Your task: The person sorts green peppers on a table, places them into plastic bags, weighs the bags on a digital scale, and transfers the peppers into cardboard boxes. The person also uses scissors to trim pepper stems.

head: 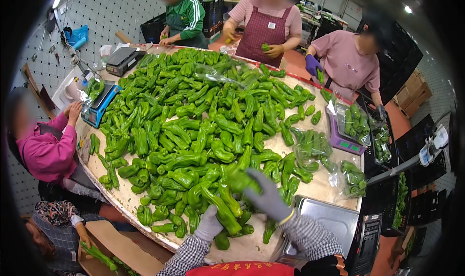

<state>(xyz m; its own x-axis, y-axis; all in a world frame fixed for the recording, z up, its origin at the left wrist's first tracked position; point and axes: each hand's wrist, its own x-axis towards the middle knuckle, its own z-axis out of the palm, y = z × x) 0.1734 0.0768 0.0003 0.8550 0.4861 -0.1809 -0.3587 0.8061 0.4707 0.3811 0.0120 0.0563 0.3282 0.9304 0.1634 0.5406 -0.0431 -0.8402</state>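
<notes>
A wide table (pixel 270 225) is heaped with long green peppers (pixel 181 134). My left hand (pixel 209 225), in a grey glove, is at the near edge of the heap. It grips long green peppers (pixel 222 212) that slant across its fingers. My right hand (pixel 268 195), also gloved in grey, is to the right and slightly farther out. A motion-blurred green pepper (pixel 241 179) is in its fingers, above the heap. Other peppers partly hide the fingertips of both hands.
A steel-topped scale (pixel 327 221) stands by my right forearm. Beyond it are bagged peppers (pixel 352 178) and a purple scale (pixel 345 134). A blue scale (pixel 100 103) sits at the left edge. Several people work around the table; one reaches into a cardboard box (pixel 120 247) at lower left.
</notes>
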